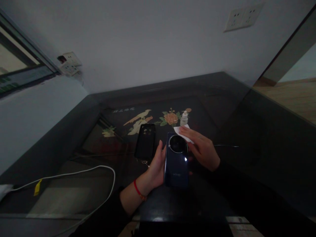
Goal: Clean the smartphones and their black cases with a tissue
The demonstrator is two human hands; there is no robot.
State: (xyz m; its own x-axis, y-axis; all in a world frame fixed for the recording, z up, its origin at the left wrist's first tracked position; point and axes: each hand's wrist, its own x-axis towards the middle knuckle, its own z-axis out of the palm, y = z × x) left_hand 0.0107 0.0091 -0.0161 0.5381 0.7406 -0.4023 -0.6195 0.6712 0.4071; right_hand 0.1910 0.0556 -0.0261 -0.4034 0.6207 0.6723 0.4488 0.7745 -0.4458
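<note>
My left hand is wrapped round a dark blue smartphone, its back and large round camera ring facing up. A red cord bracelet circles the left wrist. In my right hand a white tissue is pinched, at the upper right corner of the phone beside the camera ring. Whether the tissue presses on the phone is hard to tell. Left of the phone lies a black phone case with a small chain at its lower end. Just beyond the tissue stands a small clear bottle with a white cap.
The dark glossy table bears a painted bird and flower design. A white cable with a yellow tag loops across its left side. A thin metallic stick lies to the right. Sockets sit on the wall.
</note>
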